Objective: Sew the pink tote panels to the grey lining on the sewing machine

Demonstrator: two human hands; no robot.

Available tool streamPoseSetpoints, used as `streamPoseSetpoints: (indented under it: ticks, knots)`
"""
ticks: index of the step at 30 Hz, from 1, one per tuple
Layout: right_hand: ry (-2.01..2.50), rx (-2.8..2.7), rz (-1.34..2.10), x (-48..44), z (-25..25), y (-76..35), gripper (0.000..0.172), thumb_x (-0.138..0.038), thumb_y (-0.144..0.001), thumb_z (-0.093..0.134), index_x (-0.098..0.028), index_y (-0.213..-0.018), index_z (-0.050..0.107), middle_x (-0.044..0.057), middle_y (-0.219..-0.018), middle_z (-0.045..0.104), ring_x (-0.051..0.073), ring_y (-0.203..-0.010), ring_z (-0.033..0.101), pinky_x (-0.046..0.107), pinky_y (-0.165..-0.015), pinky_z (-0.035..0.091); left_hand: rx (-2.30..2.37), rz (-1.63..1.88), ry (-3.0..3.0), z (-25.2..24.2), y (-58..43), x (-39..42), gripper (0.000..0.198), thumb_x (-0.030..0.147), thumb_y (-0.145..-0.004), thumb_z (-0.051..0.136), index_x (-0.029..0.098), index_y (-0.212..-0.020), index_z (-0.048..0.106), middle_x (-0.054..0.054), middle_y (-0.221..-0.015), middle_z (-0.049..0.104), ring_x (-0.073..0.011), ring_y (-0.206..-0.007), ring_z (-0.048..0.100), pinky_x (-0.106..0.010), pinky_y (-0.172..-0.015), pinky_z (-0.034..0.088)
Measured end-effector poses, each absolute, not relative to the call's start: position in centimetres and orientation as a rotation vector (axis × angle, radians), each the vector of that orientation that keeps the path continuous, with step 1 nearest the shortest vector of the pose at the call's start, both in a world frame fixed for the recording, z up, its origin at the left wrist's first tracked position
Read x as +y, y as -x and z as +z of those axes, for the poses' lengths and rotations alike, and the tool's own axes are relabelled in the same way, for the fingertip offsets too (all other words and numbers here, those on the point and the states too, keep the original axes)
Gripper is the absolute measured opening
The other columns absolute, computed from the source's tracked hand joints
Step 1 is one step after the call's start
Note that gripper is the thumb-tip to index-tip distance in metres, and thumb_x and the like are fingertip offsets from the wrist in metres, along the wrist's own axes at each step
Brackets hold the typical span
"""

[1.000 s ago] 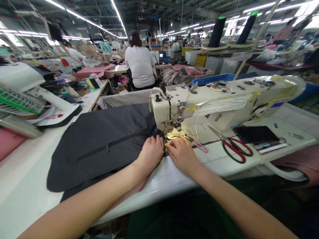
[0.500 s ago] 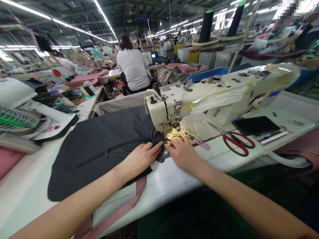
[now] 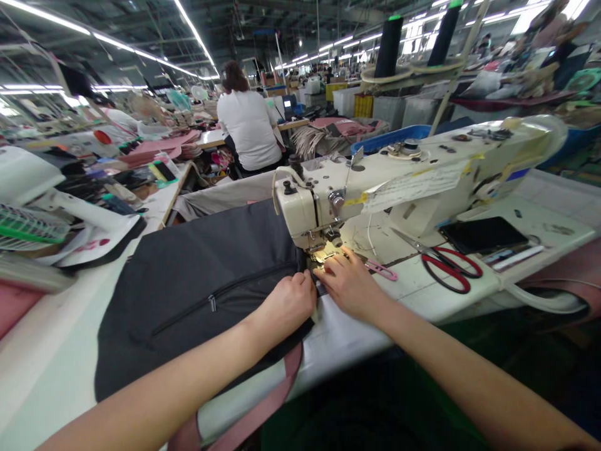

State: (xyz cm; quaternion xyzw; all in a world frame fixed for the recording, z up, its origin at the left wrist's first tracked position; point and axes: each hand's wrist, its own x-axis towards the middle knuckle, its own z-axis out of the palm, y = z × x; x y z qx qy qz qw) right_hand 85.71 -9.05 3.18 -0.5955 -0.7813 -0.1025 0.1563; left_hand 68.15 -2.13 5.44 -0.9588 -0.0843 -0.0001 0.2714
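Note:
A dark fabric piece (image 3: 197, 269) with a zipper (image 3: 213, 299) lies on the sewing machine table, its right edge close under the needle area of a cream sewing machine (image 3: 300, 210). My left hand (image 3: 291, 304) is closed, its fingers pinched on that right edge. Just right of the needle area is my right hand (image 3: 354, 285), fingers bent and drawn together at the fabric's edge; what lies under the fingertips is hidden. A pink strap (image 3: 263, 407) hangs from below the fabric over the table's front edge.
Right of my right hand lie pink-handled thread snips (image 3: 382, 270), red-and-black scissors (image 3: 451, 269) and a black phone (image 3: 483, 235). A white fan (image 3: 32, 188) stands at left. Thread cones (image 3: 389, 47) rise behind the machine. A person in a white shirt (image 3: 248, 128) sits ahead, facing away.
The fabric's zipper pull and front edge have shifted toward me and slightly right. My left hand has gone from flat fingers to a closed pinch. The right hand moved slightly right.

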Motion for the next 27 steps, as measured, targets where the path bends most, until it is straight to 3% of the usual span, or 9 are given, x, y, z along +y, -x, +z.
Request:
streamPoseSetpoints:
  ticks: [4, 17, 27]
  knots:
    - [1.693, -2.260, -0.301, -8.8, 3.3, -86.0, 0.020, -0.022, -0.097, 0.055, -0.019, -0.112, 0.067, 0.008, -0.098, 0.065, 0.025, -0.098, 0.054, 0.049, -0.107, 0.029, -0.326, 0.062, 2.605, 5.3, -68.7, -2.5, 0.019, 0.006, -0.084, 0.052, 0.006, -0.099, 0.065, -0.015, -0.096, 0.064, -0.0216, -0.074, 0.059, -0.031, -0.055, 0.048]
    - [1.699, -2.243, -0.349, -8.1, 3.1, -86.2, 0.021, -0.022, -0.098, 0.054, -0.016, -0.113, 0.066, 0.009, -0.099, 0.065, 0.025, -0.099, 0.054, 0.050, -0.107, 0.028, -0.537, 0.214, 2.624, 5.7, -70.8, -3.4, 0.031, 0.004, -0.088, 0.044, 0.001, -0.113, 0.062, -0.019, -0.103, 0.064, -0.0230, -0.081, 0.063, -0.029, -0.059, 0.052]
    - [1.695, -2.210, -0.256, -9.0, 3.1, -86.1, 0.016, -0.018, -0.095, 0.056, -0.019, -0.107, 0.067, 0.007, -0.101, 0.066, 0.024, -0.100, 0.055, 0.050, -0.111, 0.027, -0.580, 0.234, 2.628, 5.4, -71.1, -3.0, 0.027, 0.004, -0.088, 0.044, 0.002, -0.106, 0.065, -0.020, -0.098, 0.063, -0.0239, -0.080, 0.063, -0.028, -0.056, 0.050]
